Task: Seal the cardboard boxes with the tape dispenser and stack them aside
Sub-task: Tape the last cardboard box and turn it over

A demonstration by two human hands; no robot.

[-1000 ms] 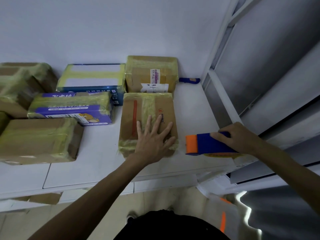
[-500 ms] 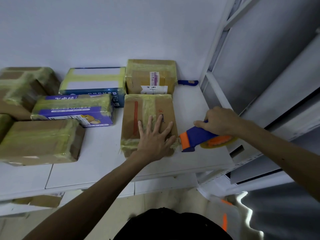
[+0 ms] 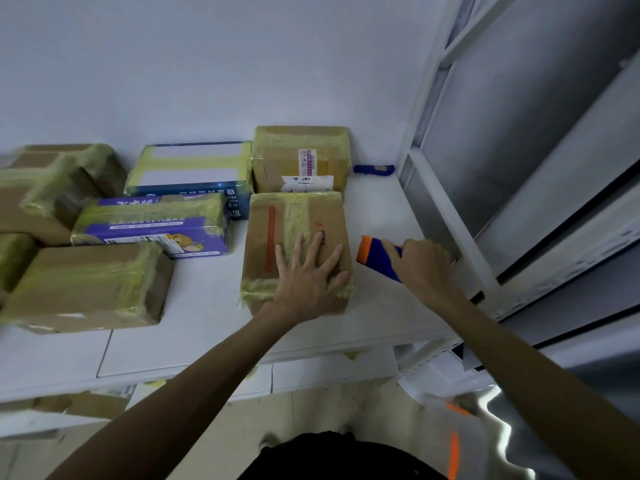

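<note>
**While the left hand presses down, the right hand grips**

Where the white table starts on the left, a big brown cardboard box wrapped in yellow tape lies near the front edge. Behind it sit more taped brown boxes. Next comes a purple box with a cartoon animal on its side. Behind that is a blue and white box with yellow tape strips.

In the middle lies a flat brown cardboard box with a red stripe. The left hand rests on top of it, fingers straight and spread apart. Right behind this box stands a brown box with white labels.

Just beside the striped box, on its right, is the blue tape dispenser with an orange end. The right hand has its fingers curled round it. I cannot tell if it touches the table.

By the back wall lies a small blue tool. On the far right stands a white and grey metal shelf.
</note>
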